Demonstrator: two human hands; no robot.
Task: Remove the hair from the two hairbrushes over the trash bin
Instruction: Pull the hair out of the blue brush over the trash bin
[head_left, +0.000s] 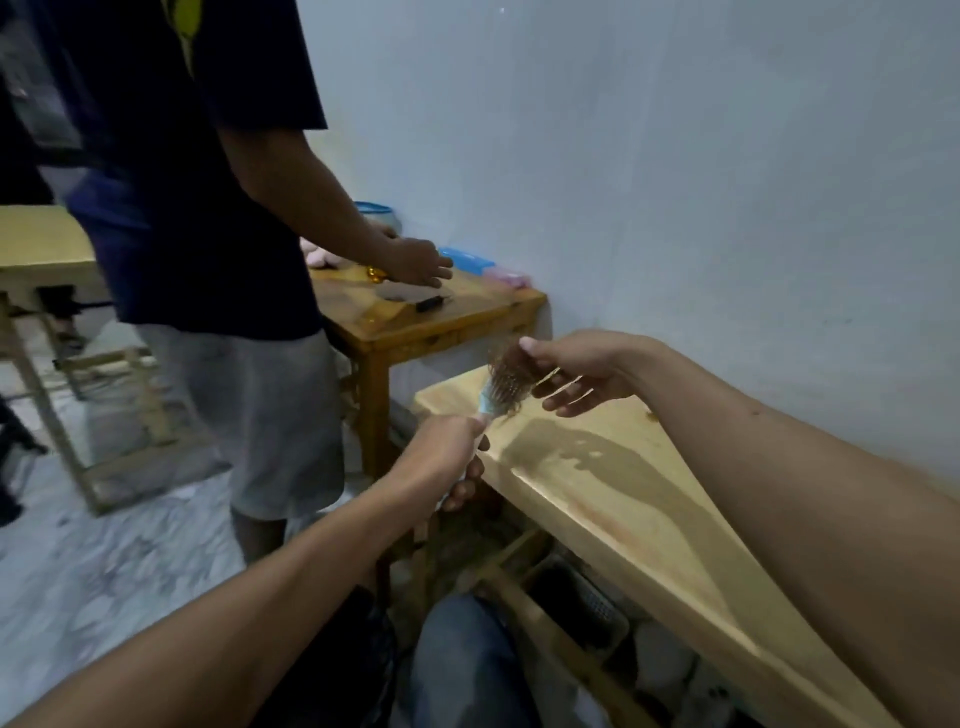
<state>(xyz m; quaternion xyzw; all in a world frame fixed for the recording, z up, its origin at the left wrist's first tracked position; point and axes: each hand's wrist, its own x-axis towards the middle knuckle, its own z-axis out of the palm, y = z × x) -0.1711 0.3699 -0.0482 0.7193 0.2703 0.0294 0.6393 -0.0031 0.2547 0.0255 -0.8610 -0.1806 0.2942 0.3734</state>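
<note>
Head view, centre of frame, left hand (451, 451) curled round the handle of a pale blue round hairbrush (496, 392), bristle head up over the light wooden table's (613, 483) edge, right hand (576, 371) thumb pressed on brown hair clump (511, 364), fingers loosely spread beneath.

Hairbrush (485, 402) pale blue w/ brown hair (511, 371) in bristles. Near table (623, 493) light yellow wood; far table (415, 327) orange-brown. Other person's shirt (171, 156) navy, shorts (260, 415) grey. Wall (675, 156) pale blue-grey. Floor (104, 571) grey-white marbled.
</note>
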